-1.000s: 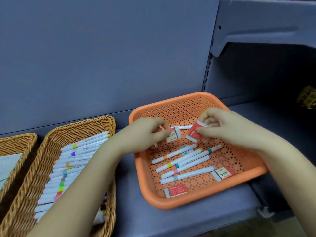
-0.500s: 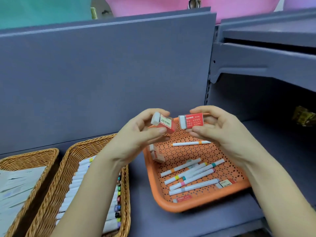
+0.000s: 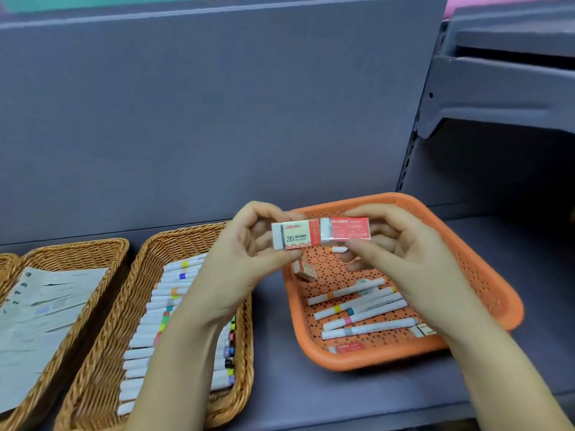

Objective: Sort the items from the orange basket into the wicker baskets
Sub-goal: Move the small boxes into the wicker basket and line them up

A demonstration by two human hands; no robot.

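Observation:
My left hand (image 3: 239, 262) pinches a cream-and-red 2B eraser (image 3: 294, 235) above the left rim of the orange basket (image 3: 485, 275). My right hand (image 3: 410, 259) pinches a red-sleeved eraser (image 3: 347, 230), end to end with the first. Inside the orange basket lie several white markers (image 3: 357, 309), a boxed eraser (image 3: 306, 270) by the left wall, a red eraser (image 3: 348, 348) at the front and another eraser (image 3: 424, 330) partly hidden by my right wrist. A wicker basket (image 3: 93, 353) holds rows of markers; another wicker basket (image 3: 77, 253) on its left holds paper packets.
Everything sits on a grey shelf (image 3: 280, 393) backed by a tall grey panel (image 3: 202, 119). A shelf bracket and upper shelf (image 3: 497, 88) overhang on the right. A third wicker rim (image 3: 6, 265) shows at the far left edge.
Both hands lifted an eraser each out of the orange basket and brought them together level, end to end. The view widened and shifted left.

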